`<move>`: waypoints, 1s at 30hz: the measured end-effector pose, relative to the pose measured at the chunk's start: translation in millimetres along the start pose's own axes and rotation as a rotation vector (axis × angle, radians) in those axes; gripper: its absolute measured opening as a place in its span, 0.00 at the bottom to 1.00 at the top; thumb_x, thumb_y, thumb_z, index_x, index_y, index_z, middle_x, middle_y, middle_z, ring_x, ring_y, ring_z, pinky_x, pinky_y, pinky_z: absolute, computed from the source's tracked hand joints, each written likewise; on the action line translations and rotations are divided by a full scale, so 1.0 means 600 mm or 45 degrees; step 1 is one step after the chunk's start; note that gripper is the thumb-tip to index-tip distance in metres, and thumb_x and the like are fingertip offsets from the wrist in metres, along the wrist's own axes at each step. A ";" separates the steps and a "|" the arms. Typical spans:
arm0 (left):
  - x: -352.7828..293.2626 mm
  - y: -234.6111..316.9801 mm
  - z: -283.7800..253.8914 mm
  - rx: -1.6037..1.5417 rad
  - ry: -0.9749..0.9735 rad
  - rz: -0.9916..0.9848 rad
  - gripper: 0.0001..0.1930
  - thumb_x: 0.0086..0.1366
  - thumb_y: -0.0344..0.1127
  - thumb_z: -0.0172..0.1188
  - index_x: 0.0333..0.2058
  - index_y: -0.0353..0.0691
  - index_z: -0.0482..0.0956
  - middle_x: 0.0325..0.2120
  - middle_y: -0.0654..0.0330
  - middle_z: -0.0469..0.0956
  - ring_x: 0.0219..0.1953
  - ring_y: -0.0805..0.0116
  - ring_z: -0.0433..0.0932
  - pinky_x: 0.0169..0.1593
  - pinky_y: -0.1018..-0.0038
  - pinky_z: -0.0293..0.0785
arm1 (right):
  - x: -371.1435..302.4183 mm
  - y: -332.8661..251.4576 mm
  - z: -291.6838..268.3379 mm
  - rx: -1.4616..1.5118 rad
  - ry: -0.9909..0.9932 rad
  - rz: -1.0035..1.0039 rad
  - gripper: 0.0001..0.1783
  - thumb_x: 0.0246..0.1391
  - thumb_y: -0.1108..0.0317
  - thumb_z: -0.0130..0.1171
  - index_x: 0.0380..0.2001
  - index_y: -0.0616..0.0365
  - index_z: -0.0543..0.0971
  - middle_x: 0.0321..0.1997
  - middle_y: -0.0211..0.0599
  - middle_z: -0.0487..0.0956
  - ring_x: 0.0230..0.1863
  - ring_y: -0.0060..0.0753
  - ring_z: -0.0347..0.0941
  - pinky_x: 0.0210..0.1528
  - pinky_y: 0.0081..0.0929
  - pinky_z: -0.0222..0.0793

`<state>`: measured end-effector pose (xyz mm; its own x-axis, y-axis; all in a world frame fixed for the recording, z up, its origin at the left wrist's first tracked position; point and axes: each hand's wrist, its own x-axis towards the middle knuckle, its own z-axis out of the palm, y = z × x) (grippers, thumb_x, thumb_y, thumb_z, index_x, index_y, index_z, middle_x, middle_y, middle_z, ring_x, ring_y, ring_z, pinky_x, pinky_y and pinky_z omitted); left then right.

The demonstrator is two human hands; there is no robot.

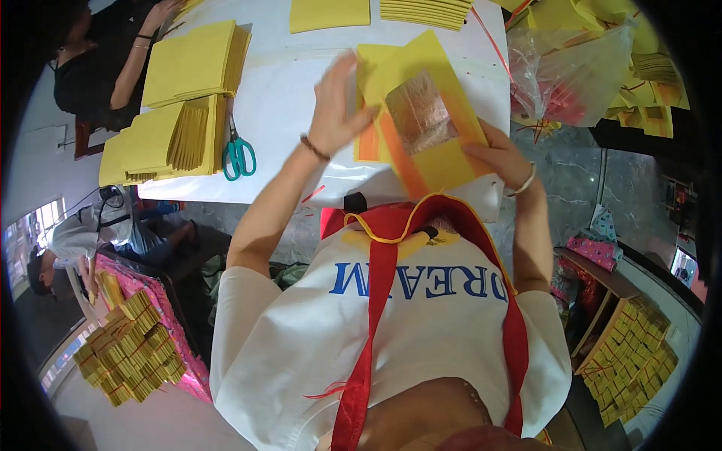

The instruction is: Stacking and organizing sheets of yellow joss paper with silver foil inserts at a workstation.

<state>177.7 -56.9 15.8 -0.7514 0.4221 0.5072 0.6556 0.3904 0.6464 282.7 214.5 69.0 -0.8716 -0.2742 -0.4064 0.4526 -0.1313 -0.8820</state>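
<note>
My right hand (502, 155) grips the lower right edge of a yellow joss paper sheet (421, 60), its fingers closed on it. The sheet is tilted, with a shiny foil rectangle (420, 113) and orange bands on it. More yellow paper (368, 146) with an orange band lies partly under it. My left hand (336, 109) is beside the sheets' left edge, fingers stretched up and thumb spread toward the paper. Whether the thumb touches it I cannot tell. Teal-handled scissors (239, 156) lie left of my left forearm, blades against a yellow paper stack (180, 135).
The white table (278, 75) carries more yellow stacks (329, 15) at its far side. A clear plastic bag (575, 68) hangs at the right. A person in black (98, 75) is at the far left; another person (113, 225) sits below. Bundled yellow paper (135, 346) fills the lower left.
</note>
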 end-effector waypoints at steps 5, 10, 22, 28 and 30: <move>0.079 -0.057 0.003 -0.923 -0.233 -0.265 0.59 0.43 0.38 0.71 0.62 0.42 0.31 0.49 0.50 0.65 0.57 0.59 0.59 0.60 0.61 0.50 | 0.005 -0.115 0.032 -1.240 -0.228 -0.182 0.23 0.54 0.64 0.47 0.53 0.55 0.64 0.31 0.43 0.76 0.32 0.41 0.74 0.36 0.32 0.67; 0.040 -0.061 0.009 -1.163 -0.228 -0.496 0.50 0.45 0.27 0.68 0.61 0.42 0.42 0.44 0.55 0.69 0.51 0.65 0.66 0.54 0.67 0.63 | 0.017 -0.104 0.057 -1.583 -0.035 -0.119 0.28 0.51 0.59 0.51 0.56 0.52 0.61 0.35 0.46 0.77 0.33 0.47 0.75 0.36 0.34 0.68; 0.024 -0.046 0.004 -0.927 -0.251 -0.506 0.40 0.51 0.23 0.59 0.60 0.40 0.48 0.46 0.58 0.68 0.44 0.68 0.69 0.51 0.70 0.65 | 0.083 -0.142 0.086 -1.863 0.018 -0.182 0.31 0.47 0.54 0.55 0.54 0.49 0.63 0.29 0.47 0.78 0.31 0.51 0.74 0.33 0.39 0.67; 0.039 -0.024 -0.008 -0.621 -0.326 -0.618 0.30 0.52 0.26 0.56 0.56 0.36 0.59 0.45 0.58 0.70 0.45 0.69 0.68 0.51 0.72 0.63 | 0.108 -0.127 0.028 -1.585 -0.073 -0.282 0.24 0.51 0.61 0.51 0.53 0.52 0.65 0.29 0.45 0.77 0.31 0.42 0.75 0.32 0.34 0.68; 0.040 -0.031 -0.008 -0.374 -0.112 -0.375 0.30 0.51 0.26 0.55 0.55 0.36 0.60 0.45 0.56 0.70 0.45 0.66 0.68 0.51 0.72 0.62 | 0.122 -0.123 -0.002 -1.420 -0.098 -0.325 0.22 0.52 0.64 0.51 0.52 0.55 0.66 0.31 0.40 0.78 0.31 0.37 0.75 0.33 0.32 0.68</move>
<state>147.1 -58.1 18.7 -0.8859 0.4003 0.2345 0.3552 0.2601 0.8979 185.2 205.3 103.7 -0.8828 -0.4233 -0.2035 -0.1881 0.7156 -0.6727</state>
